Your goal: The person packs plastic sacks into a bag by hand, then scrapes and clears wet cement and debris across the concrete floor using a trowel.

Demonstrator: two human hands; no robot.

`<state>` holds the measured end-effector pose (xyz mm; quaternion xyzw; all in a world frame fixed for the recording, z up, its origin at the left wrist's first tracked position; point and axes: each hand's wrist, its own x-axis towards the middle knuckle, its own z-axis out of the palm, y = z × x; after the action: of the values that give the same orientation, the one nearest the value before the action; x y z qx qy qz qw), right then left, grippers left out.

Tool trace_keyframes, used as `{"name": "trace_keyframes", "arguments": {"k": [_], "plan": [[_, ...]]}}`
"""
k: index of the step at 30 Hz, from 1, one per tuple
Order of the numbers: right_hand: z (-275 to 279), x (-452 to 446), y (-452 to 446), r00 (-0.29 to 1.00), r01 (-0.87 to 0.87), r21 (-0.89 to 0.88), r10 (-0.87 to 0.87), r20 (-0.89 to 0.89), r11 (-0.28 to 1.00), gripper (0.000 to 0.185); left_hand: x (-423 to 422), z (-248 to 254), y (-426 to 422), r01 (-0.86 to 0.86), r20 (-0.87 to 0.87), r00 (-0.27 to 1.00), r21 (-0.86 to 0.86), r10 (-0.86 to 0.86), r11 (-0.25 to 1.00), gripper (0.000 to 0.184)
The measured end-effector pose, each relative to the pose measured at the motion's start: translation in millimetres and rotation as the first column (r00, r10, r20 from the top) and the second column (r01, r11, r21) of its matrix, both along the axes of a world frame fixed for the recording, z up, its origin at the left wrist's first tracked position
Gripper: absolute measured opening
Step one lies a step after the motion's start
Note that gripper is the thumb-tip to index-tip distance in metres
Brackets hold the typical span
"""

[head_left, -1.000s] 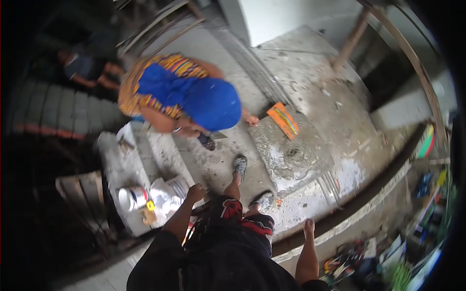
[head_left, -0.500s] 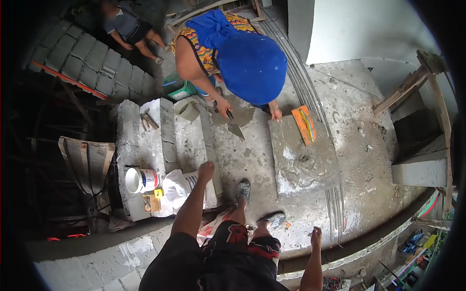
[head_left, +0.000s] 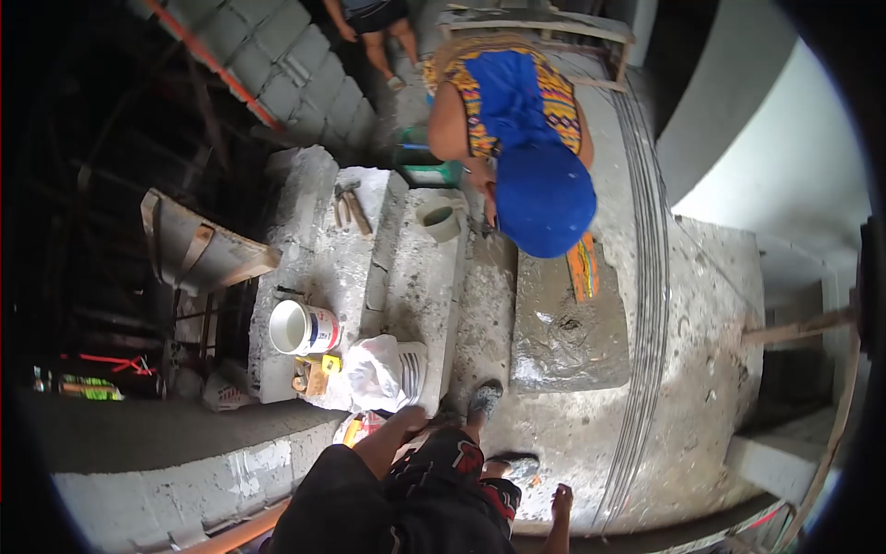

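A co-worker's [head_left: 506, 102] blue cap [head_left: 546, 201] now partly covers the orange float [head_left: 583, 275]; left hand [head_left: 412, 418], grip unclear, near white plastic bag [head_left: 372, 374]; right hand [head_left: 561, 501] empty, loose.

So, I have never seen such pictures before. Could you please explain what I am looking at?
There is no machine here. A camera on a person's head looks forward and down, so the dark shirt at the bottom is the wearer's.

The wearer's left hand is near a white plastic bag; its grip is unclear. The right hand hangs loose, with nothing visible in it.

On the concrete steps stands a white bucket. Another person in a blue cap bends near a wet grey patch, where an orange tool lies.
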<state>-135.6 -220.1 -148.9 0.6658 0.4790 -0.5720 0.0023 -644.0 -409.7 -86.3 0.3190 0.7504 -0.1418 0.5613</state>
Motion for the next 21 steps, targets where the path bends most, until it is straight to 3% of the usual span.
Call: {"name": "trace_keyframes", "arguments": {"k": [1,3,5,6,7,8,9,10,11,12,13,15,16,18,19,21], "plan": [[18,-18,5,0.998,0.044,-0.110,-0.040,0.038,0.993,0.023,6,-12,-30,0.114,0.041,0.993,-0.059,-0.112,0.992,0.035],[37,-34,15,0.998,-0.057,-0.089,0.060,0.024,0.994,0.021,18,-17,-76,-0.288,-0.067,0.957,-0.266,0.281,0.920,0.037],[55,-43,32,0.998,0.023,-0.112,-0.017,0.054,0.993,0.021,15,-45,-91,-0.287,-0.045,0.958,-0.221,0.284,0.932,0.037],[73,-45,43,0.997,-0.044,-0.049,0.047,0.065,0.998,0.024,14,-55,-90,-0.292,-0.044,0.956,-0.178,0.289,0.940,0.038],[95,-34,55,0.988,-0.105,0.045,0.098,0.122,0.994,0.026,-8,-43,-49,-0.153,0.035,0.988,-0.013,0.153,0.988,0.036],[80,-4,61,0.979,-0.135,0.076,0.121,0.166,0.988,0.025,-21,-27,-19,-0.286,-0.029,0.957,0.055,0.287,0.957,0.038],[57,28,60,0.967,-0.173,0.104,0.148,0.208,0.979,0.025,-27,-26,3,-0.378,-0.116,0.902,0.252,0.416,0.891,0.045],[85,15,71,0.957,-0.198,0.132,0.162,0.241,0.971,0.024,-39,-27,31,-0.403,-0.200,0.844,0.374,0.497,0.835,0.050],[113,17,79,0.943,-0.223,0.154,0.173,0.286,0.963,0.023,-52,4,73,-0.457,-0.222,0.777,0.444,0.589,0.771,0.044],[106,23,81,0.962,-0.265,0.435,0.207,0.178,0.861,0.022,-62,28,109,-0.300,-0.276,0.729,0.694,0.626,0.655,0.036],[109,39,90,0.964,-0.199,0.192,0.157,0.214,0.961,0.025,-71,60,144,-0.253,-0.298,0.700,0.746,0.649,0.616,0.032],[150,10,109,0.957,-0.004,0.012,0.001,0.291,1.000,0.029,-75,89,177,0.024,-0.381,0.748,0.834,0.543,0.552,0.036],[158,6,118,0.949,-0.052,0.030,0.040,0.312,0.998,0.030,-64,93,184,0.023,-0.365,0.771,0.835,0.522,0.550,0.036],[146,17,127,0.961,-0.096,0.164,0.048,0.272,0.982,0.029,-53,99,207,0.281,-0.335,0.938,0.884,0.085,0.374,0.044],[128,32,121,0.976,-0.088,0.279,0.026,0.218,0.956,0.028,-48,105,222,0.289,-0.322,0.946,0.888,0.036,0.357,0.044],[126,34,117,0.972,-0.021,0.159,-0.018,0.236,0.987,0.025,-38,111,266,0.591,-0.523,0.802,0.765,-0.289,0.257,0.049]]}}
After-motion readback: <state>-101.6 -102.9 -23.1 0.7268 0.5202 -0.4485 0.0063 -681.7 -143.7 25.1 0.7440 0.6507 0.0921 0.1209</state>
